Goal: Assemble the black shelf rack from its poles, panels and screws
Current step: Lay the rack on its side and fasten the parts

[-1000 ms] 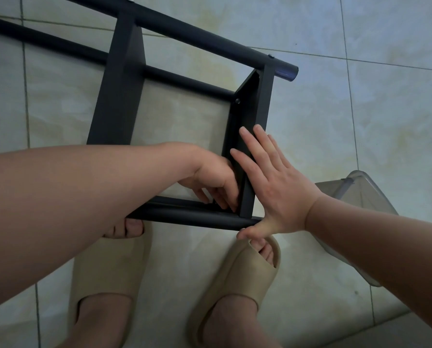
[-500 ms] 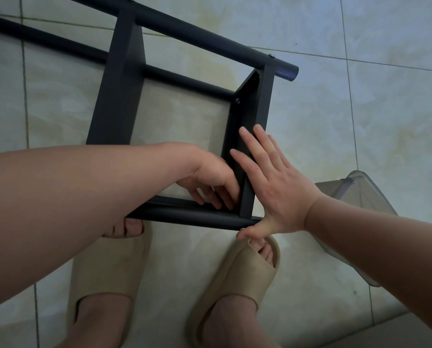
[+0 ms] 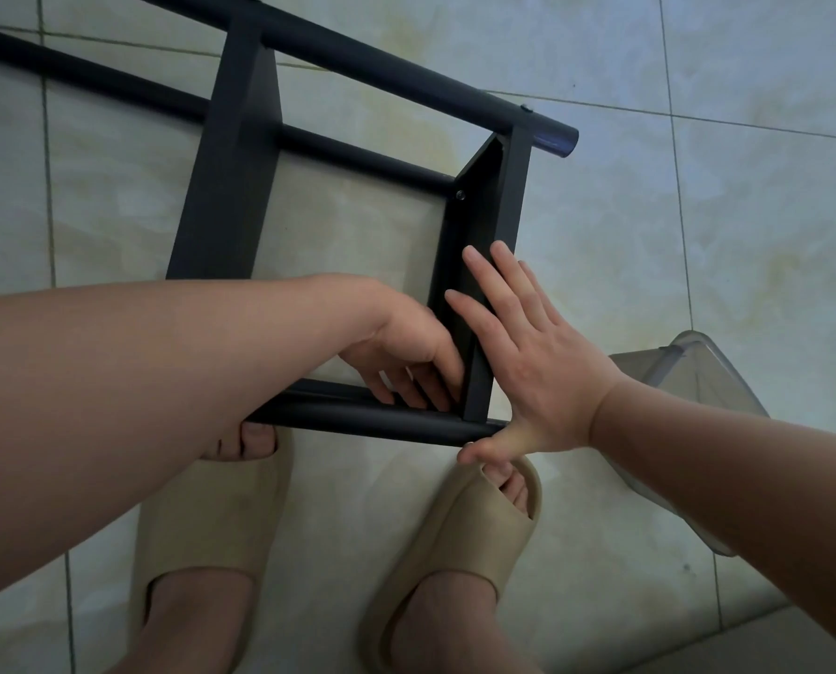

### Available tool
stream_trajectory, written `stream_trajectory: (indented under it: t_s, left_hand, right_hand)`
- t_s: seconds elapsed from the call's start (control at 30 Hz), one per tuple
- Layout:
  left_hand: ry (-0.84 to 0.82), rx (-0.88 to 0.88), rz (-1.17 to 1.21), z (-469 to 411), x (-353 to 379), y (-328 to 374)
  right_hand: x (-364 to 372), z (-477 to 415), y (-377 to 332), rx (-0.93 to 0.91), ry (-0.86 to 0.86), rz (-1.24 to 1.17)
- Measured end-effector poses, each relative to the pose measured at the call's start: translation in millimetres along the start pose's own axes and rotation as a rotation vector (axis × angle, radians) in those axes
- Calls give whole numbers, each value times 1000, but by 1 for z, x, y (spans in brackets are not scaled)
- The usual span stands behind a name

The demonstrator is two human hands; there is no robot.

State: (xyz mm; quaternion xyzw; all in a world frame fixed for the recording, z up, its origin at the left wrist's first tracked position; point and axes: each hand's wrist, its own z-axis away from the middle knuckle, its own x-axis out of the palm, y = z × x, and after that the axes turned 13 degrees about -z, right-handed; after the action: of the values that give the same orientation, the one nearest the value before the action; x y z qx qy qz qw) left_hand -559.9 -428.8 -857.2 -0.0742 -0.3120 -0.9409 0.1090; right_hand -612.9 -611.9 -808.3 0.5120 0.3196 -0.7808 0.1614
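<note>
The black shelf rack lies on its side on the tiled floor, its near pole (image 3: 357, 420) running just in front of my feet and its far pole (image 3: 406, 75) at the top. My left hand (image 3: 406, 342) reaches inside the frame, fingers curled down into the corner where the end panel (image 3: 498, 197) meets the near pole; whatever the fingertips work on is hidden. My right hand (image 3: 528, 362) lies flat with straight fingers against the outer face of that end panel, thumb under the pole's end. A screw (image 3: 460, 195) shows at the panel's far inner corner.
A second black panel (image 3: 231, 177) crosses the frame to the left. A clear plastic container (image 3: 698, 377) sits on the floor at the right, partly behind my right forearm. My feet in beige sandals (image 3: 202, 527) stand right below the near pole.
The fingers of my left hand have shifted slightly at the inner corner. My right hand and the rack have stayed where they were.
</note>
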Motion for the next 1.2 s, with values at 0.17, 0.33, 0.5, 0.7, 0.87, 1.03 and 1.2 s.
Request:
stream_trajectory:
  t_s: [0.17, 0.33, 0.5, 0.7, 0.87, 1.03, 1.2]
  left_hand:
    - [22, 22, -3, -3, 1, 3]
    - [7, 28, -1, 1, -2, 6]
    - [-9, -31, -1, 1, -2, 3]
    - [-5, 7, 6, -2, 1, 4]
    - [-8, 29, 3, 2, -2, 7]
    - [24, -2, -69, 1, 1, 6]
    - [31, 16, -14, -2, 2, 5]
  right_hand:
    - [0, 0, 0, -4, 5, -10]
    - [0, 0, 0, -3, 4, -10]
    - [0, 0, 0, -3, 6, 0]
    - [1, 0, 0, -4, 6, -4]
    - [1, 0, 0, -6, 10, -2]
    - [-1, 0, 0, 1, -1, -2]
    - [-1, 0, -1, 4, -1, -3]
